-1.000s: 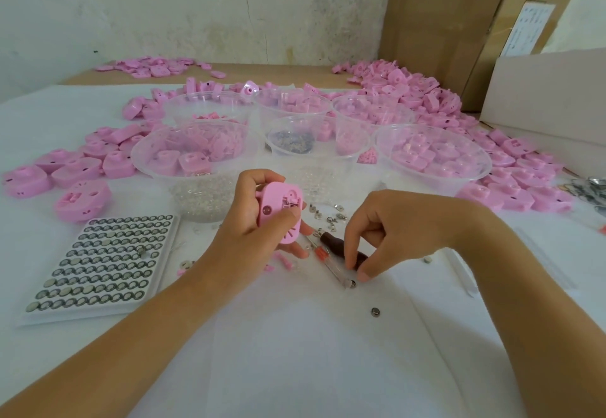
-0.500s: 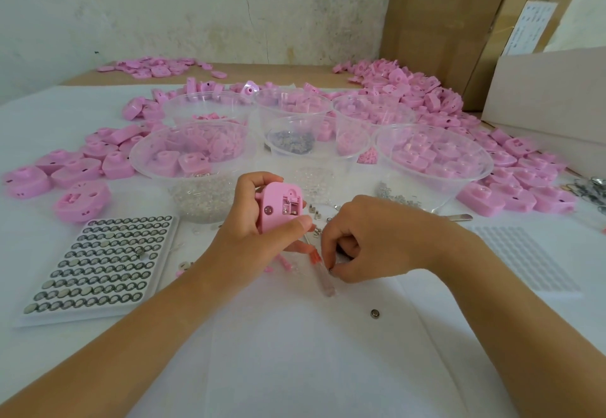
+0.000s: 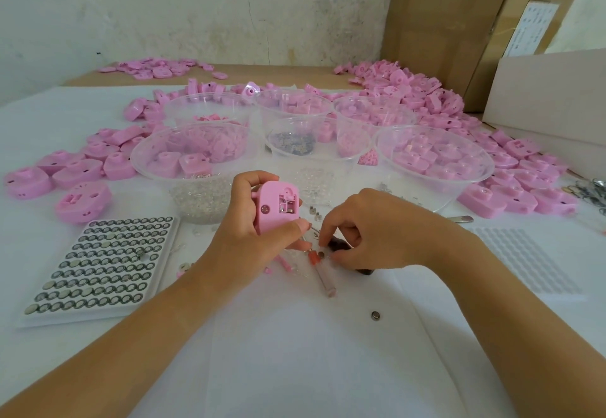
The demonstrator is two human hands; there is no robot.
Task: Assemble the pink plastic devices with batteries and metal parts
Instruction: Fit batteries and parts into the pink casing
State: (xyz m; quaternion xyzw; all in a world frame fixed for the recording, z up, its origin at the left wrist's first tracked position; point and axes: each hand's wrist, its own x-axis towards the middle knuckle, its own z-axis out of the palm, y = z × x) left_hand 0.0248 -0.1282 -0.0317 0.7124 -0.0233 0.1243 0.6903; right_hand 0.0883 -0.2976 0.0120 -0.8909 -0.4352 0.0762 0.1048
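Observation:
My left hand (image 3: pixel 249 230) grips a pink plastic device (image 3: pixel 277 209) upright above the table, its open compartment with metal contacts turned toward me. Just to its right, my right hand (image 3: pixel 373 230) is down at the table with curled fingers. Its thumb and forefinger pinch a small silvery button battery (image 3: pixel 321 254) beside the red collar of a clear pen-like tool (image 3: pixel 324 278). A dark tool handle (image 3: pixel 365 271) lies partly hidden under that hand. A tray of button batteries (image 3: pixel 98 266) sits at the left. Small metal parts (image 3: pixel 314 214) lie behind the device.
Several clear bowls (image 3: pixel 485 168) of pink parts and small hardware stand behind my hands. Loose pink housings (image 3: pixel 82 202) cover the table left, right and back. One loose battery (image 3: pixel 374 315) lies near me. An empty white tray (image 3: pixel 524 260) and cardboard boxes (image 3: pixel 442 24) are at the right.
My right hand moved left from the clear tool's tip to its red collar, closing thumb and forefinger at a small battery. My left hand kept the device, turning it slightly.

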